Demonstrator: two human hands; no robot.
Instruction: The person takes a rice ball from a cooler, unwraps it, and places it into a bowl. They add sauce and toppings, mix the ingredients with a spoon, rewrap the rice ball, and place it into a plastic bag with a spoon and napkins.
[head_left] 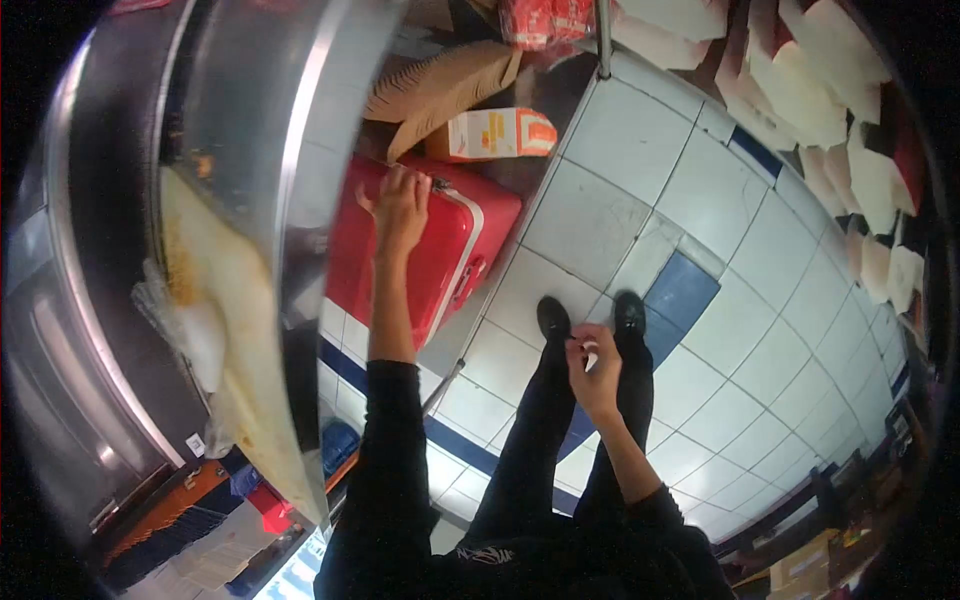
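My left hand (402, 212) reaches over a red box-like case (440, 255) with a white band along its edge. Its thumb is spread away from the fingers, and the fingertips are at the far side of the case top, close to a brown corrugated cardboard piece (455, 85). Just beyond them lies an orange and white carton (495, 135). My right hand (595, 372) hangs in front of my legs, above the tiled floor, with loosely bent fingers apart and nothing visible in them.
A steel counter (235, 120) runs along my left, with a stained whitish cloth or sheet (225, 300) on it. Red plastic packages (545, 20) sit at the far end of the low shelf. Pale paper sheets (810, 80) hang at the upper right. White floor tiles (700, 170) extend rightward.
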